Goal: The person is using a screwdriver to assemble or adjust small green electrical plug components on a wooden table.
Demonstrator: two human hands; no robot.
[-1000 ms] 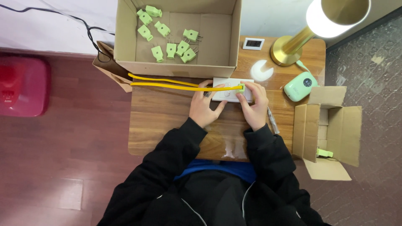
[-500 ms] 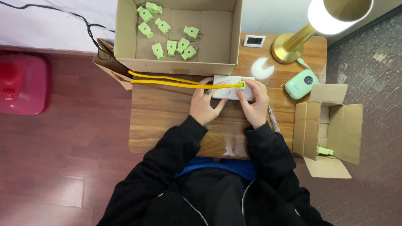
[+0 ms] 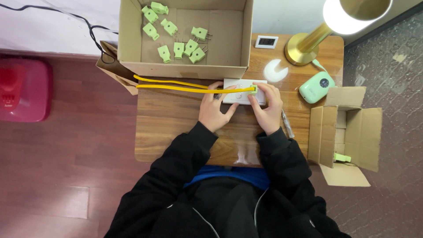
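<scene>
- One desk [image 3: 176, 128]; the white strip [image 3: 240, 90] lies at its middle, just in front of the big box [image 3: 132, 44].
- Two boxes: the big one holds nine green plugs [image 3: 178, 48]; the smaller box [image 3: 348, 128] stands right of the strip.
- One lamp [image 3: 308, 44] and a green gadget [image 3: 316, 87], right of the strip.
- One yellow cable [image 3: 176, 86] runs left from the strip.
- Left hand [image 3: 216, 110]: grip closed on cable and strip edge.
- Right hand [image 3: 266, 110]: fingers pinch the strip's green plug [image 3: 254, 89].
</scene>
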